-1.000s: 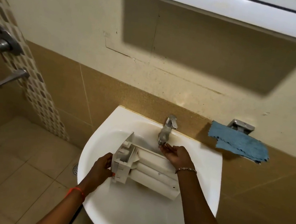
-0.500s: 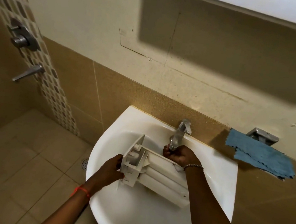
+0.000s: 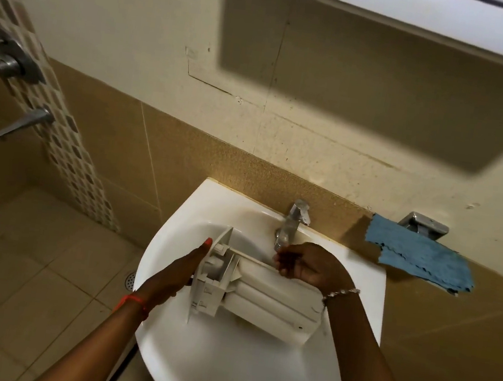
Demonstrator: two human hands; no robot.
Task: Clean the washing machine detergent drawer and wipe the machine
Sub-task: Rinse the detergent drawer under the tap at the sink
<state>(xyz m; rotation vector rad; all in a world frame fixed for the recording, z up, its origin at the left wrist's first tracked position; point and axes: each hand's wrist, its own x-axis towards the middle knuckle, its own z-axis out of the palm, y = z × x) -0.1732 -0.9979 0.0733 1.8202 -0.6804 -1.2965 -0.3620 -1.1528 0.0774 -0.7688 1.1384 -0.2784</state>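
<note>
The white plastic detergent drawer (image 3: pixel 265 297) lies on its side in the white sink (image 3: pixel 229 373), its front panel at the left. My left hand (image 3: pixel 180 269) lies flat against that front panel with the fingers stretched out, bracing it. My right hand (image 3: pixel 307 263) hovers over the drawer's far edge, right under the spout of the metal tap (image 3: pixel 292 224), fingers curled loosely and holding nothing. No running water can be made out. A blue cloth (image 3: pixel 420 259) hangs on a metal holder at the right of the sink.
A metal holder (image 3: pixel 424 226) is fixed to the wall above the cloth. Shower fittings (image 3: pixel 14 63) and a lever (image 3: pixel 24 123) sit on the mosaic strip at left. A floor drain (image 3: pixel 130 280) lies beside the sink. A white cabinet edge (image 3: pixel 396 4) overhangs.
My left hand went from gripping the drawer's front panel to lying flat along it. My right hand closed over the drawer's far edge below the tap, then loosened. The camera tilted down slightly.
</note>
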